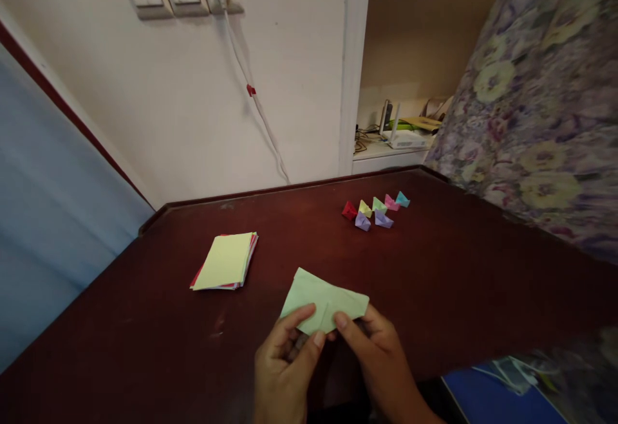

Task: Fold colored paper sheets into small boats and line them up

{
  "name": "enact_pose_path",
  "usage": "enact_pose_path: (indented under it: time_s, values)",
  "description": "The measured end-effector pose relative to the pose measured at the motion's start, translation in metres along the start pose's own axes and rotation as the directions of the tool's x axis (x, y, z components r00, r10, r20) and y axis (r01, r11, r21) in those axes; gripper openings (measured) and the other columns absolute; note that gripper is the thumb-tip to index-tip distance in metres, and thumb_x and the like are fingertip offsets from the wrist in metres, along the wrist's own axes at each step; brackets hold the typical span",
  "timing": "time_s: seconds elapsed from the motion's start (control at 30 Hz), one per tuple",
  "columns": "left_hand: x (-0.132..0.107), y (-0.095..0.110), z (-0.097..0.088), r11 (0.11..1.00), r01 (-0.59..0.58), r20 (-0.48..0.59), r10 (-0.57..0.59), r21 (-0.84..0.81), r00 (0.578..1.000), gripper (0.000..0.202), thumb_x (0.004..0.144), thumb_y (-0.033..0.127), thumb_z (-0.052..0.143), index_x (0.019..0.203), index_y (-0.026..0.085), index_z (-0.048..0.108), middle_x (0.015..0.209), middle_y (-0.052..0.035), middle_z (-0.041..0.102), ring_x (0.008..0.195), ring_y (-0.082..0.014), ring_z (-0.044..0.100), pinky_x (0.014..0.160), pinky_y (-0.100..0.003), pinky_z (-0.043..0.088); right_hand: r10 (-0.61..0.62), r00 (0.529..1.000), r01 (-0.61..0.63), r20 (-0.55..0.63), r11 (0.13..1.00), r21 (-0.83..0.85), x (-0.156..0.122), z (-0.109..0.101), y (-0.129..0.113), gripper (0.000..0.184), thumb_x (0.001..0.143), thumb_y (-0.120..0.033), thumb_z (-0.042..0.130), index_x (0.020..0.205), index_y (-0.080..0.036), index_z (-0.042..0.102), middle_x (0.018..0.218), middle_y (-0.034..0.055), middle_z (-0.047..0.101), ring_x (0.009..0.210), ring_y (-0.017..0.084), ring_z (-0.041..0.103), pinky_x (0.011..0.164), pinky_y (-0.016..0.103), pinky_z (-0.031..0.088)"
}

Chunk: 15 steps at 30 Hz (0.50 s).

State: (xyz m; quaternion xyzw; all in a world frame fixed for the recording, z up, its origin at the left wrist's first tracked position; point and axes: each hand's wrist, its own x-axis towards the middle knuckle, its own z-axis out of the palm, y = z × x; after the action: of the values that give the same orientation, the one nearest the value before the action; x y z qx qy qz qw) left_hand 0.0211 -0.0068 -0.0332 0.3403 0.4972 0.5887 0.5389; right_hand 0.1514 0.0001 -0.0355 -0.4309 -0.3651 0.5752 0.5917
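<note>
A light green piece of folded paper (322,295) is held up between both hands above the near part of the table. My left hand (286,359) grips its lower left side, with the thumb near the bottom point and a finger lying over the front. On the right side, my right hand (374,347) pinches the paper with the thumb on its face; the other fingers are mostly hidden behind it. A crease line runs down the paper's middle.
A stack of coloured paper (224,262), pale yellow on top, lies left on the dark red table (145,334). Several small folded paper boats (379,205) stand at the back right. Behind are a wall, a plugged-in cable (261,112), a router (404,139) and a floral curtain (535,109).
</note>
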Motion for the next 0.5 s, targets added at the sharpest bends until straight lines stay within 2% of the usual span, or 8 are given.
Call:
enact_pose_path:
  time_s: [0.1,0.17,0.23,0.33,0.37,0.4,0.47,0.5]
  values:
    - [-0.002,0.004,-0.001,0.979,-0.164,-0.042,0.171,0.124,0.984,0.040,0.070,0.036,0.086,0.107,0.026,0.077,0.115,-0.0085,0.069,0.096,-0.0247,0.068,0.082,-0.032,0.056,-0.177,0.983,0.161,-0.049,0.960,-0.228,0.003,-0.005,-0.012,0.021,0.089,-0.037,0.067,0.101,-0.021,0.072,0.095,0.0057,0.076,0.090,0.023,0.069,0.083,0.033,0.053]
    - [-0.006,0.008,-0.001,0.910,-0.301,-0.024,0.321,0.286,0.947,0.024,0.075,0.037,0.080,0.097,0.027,0.080,0.115,-0.0076,0.066,0.101,-0.0266,0.065,0.086,-0.034,0.054,-0.323,0.946,0.291,-0.013,0.869,-0.400,0.005,-0.009,-0.018,0.014,0.092,-0.031,0.062,0.095,-0.021,0.071,0.091,0.0040,0.071,0.087,0.021,0.067,0.080,0.031,0.051]
    - [-0.010,0.012,-0.001,0.794,-0.417,0.064,0.436,0.443,0.898,0.013,0.079,0.035,0.076,0.088,0.028,0.082,0.112,-0.0084,0.066,0.105,-0.0304,0.062,0.091,-0.039,0.052,-0.412,0.909,0.382,0.063,0.764,-0.519,0.005,-0.012,-0.022,0.013,0.094,-0.027,0.058,0.088,-0.021,0.067,0.085,0.0029,0.067,0.079,0.020,0.064,0.074,0.030,0.049]
    - [-0.014,0.017,-0.002,0.627,-0.534,0.032,0.631,0.567,0.775,0.021,0.080,0.027,0.074,0.098,0.033,0.082,0.129,-0.0079,0.060,0.115,-0.0334,0.056,0.100,-0.043,0.045,-0.446,0.887,0.425,0.121,0.683,-0.595,0.005,-0.012,-0.022,0.014,0.096,-0.022,0.053,0.088,-0.021,0.063,0.085,0.0033,0.063,0.078,0.019,0.062,0.073,0.030,0.047]
    - [-0.014,0.019,-0.004,0.606,-0.544,0.026,0.653,0.580,0.757,0.023,0.081,0.024,0.073,0.099,0.035,0.081,0.126,-0.0071,0.061,0.112,-0.0320,0.058,0.098,-0.041,0.046,-0.447,0.886,0.423,0.123,0.671,-0.609,0.005,-0.012,-0.021,0.013,0.097,-0.021,0.052,0.088,-0.021,0.062,0.085,0.0035,0.063,0.078,0.019,0.062,0.073,0.031,0.047]
    - [-0.014,0.020,-0.005,0.600,-0.557,0.052,0.652,0.574,0.757,0.023,0.082,0.022,0.072,0.099,0.036,0.081,0.119,-0.0066,0.065,0.107,-0.0303,0.062,0.094,-0.039,0.048,-0.447,0.886,0.420,0.124,0.662,-0.621,0.004,-0.012,-0.020,0.013,0.097,-0.021,0.051,0.088,-0.021,0.061,0.084,0.0036,0.062,0.077,0.020,0.061,0.072,0.031,0.047]
    - [-0.012,0.022,-0.008,0.613,-0.598,0.226,0.576,0.516,0.786,0.028,0.082,0.018,0.071,0.100,0.037,0.081,0.102,-0.0060,0.074,0.096,-0.0286,0.068,0.087,-0.036,0.053,-0.440,0.885,0.427,0.151,0.640,-0.639,0.003,-0.012,-0.018,0.014,0.098,-0.020,0.049,0.088,-0.021,0.060,0.084,0.0038,0.062,0.076,0.020,0.061,0.071,0.032,0.047]
    - [-0.010,0.021,-0.008,0.639,-0.596,0.295,0.523,0.486,0.800,0.032,0.081,0.017,0.071,0.104,0.037,0.081,0.102,-0.0068,0.077,0.096,-0.0293,0.069,0.087,-0.036,0.054,-0.441,0.881,0.439,0.173,0.624,-0.646,0.002,-0.011,-0.017,0.015,0.097,-0.020,0.048,0.087,-0.021,0.059,0.083,0.0040,0.062,0.075,0.020,0.060,0.070,0.033,0.047]
